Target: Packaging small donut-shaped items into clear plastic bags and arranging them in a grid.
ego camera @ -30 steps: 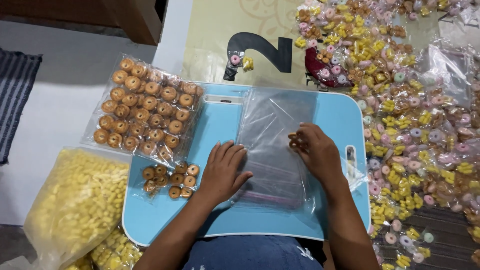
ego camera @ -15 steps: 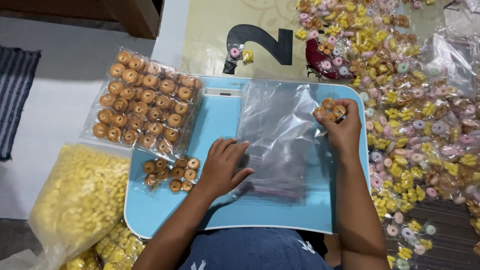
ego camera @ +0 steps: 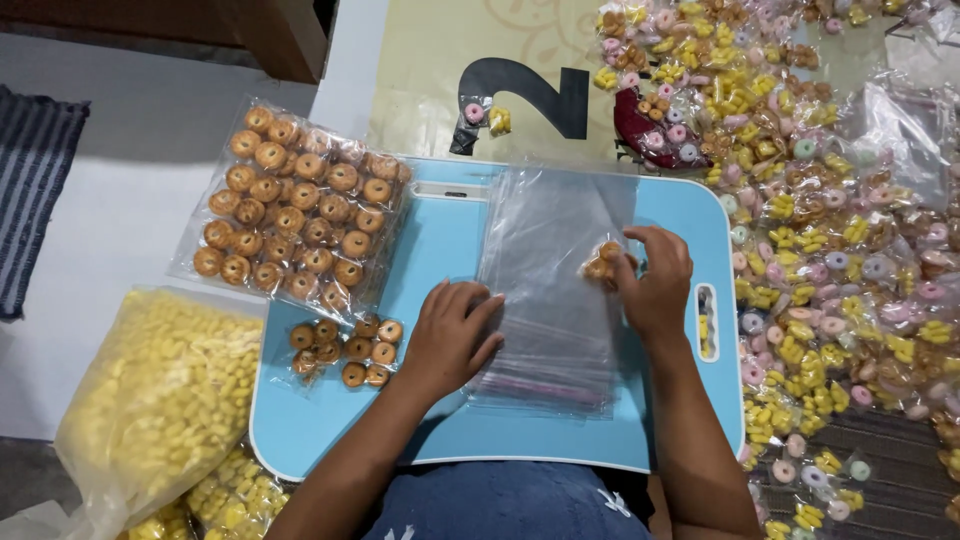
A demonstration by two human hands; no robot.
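My right hand (ego camera: 655,280) has come back from the far corner — fingers pinching small cookies (ego camera: 607,262) on the clear bags (ego camera: 555,290); left hand (ego camera: 452,335) stays flat, fingers spread.

On the lap tray (ego camera: 440,250) before us lay a stack of plastic bags (ego camera: 560,250) at centre, loose biscuits (ego camera: 345,350) at nine o'clock. A biscuit pack (ego camera: 295,215) overlapped the tray's ten o'clock corner; wrapped sweets (ego camera: 830,250) spread at three o'clock.
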